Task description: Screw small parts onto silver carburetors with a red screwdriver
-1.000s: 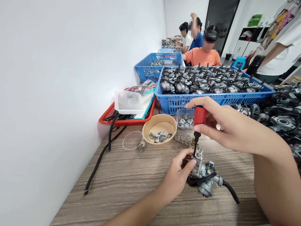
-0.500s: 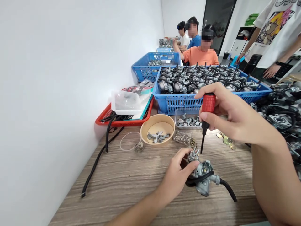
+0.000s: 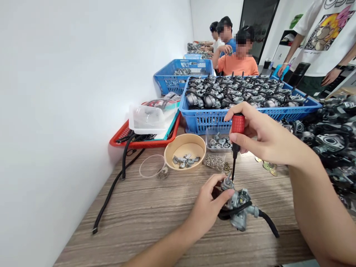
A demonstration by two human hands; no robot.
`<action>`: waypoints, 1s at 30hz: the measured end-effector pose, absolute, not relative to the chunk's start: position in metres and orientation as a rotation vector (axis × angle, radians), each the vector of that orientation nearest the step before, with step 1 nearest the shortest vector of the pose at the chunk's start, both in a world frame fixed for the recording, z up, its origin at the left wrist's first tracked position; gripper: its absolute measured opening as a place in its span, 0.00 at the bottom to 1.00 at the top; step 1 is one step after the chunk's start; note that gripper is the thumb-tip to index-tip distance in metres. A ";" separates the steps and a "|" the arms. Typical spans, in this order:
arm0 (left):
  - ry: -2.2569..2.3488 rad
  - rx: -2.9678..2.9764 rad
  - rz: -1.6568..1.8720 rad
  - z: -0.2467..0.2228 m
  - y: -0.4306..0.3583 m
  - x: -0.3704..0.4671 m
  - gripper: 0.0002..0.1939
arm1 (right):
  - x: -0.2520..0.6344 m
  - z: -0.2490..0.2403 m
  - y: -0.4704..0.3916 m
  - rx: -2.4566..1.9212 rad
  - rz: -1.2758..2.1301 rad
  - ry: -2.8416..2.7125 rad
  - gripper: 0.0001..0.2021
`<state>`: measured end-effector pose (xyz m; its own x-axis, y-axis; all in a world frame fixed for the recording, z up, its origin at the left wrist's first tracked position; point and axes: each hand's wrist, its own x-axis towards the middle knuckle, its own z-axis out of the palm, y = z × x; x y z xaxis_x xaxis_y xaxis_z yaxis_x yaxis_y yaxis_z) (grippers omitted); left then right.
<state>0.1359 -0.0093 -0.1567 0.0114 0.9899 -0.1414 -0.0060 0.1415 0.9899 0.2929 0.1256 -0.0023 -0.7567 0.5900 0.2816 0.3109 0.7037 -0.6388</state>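
A silver metal carburetor [image 3: 239, 207] with a black hose lies on the wooden table [image 3: 155, 215]. My left hand [image 3: 210, 198] is closed around its left side, thumb on top. In my right hand [image 3: 254, 133] is a screwdriver [image 3: 238, 124] with a red and black handle, held nearly upright. Its tip points down at the upper part of the carburetor, by the left fingertips; whether it sits in a screw head I cannot tell. A plastic bag of small screws [image 3: 215, 162] lies just behind the carburetor.
A tan bowl [image 3: 169, 157] holds flat metal pieces. Behind stand a clear tray of parts [image 3: 219, 142], a blue crate full of carburetors [image 3: 208, 122] and a red basket [image 3: 114, 141]. More carburetors [image 3: 330, 142] are heaped at right. Several people are beyond.
My right hand has moved the screwdriver slightly left, bringing its tip down to the carburetor. My left hand still grips the carburetor in nearly the same place.
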 end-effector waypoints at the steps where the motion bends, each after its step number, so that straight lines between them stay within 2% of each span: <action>1: 1.259 1.103 1.100 -0.157 -0.009 0.136 0.19 | 0.293 -0.002 0.126 -0.693 0.795 -2.441 0.14; 19: 1.247 1.088 1.113 -0.158 -0.006 0.137 0.20 | 0.299 0.005 0.116 -0.579 0.852 -2.480 0.13; 24: 1.255 1.088 1.113 -0.157 -0.006 0.137 0.20 | 0.297 0.005 0.114 -0.614 0.775 -2.503 0.10; 30: 1.260 1.093 1.096 -0.156 -0.006 0.137 0.21 | 0.294 0.003 0.114 -0.624 0.481 -2.507 0.11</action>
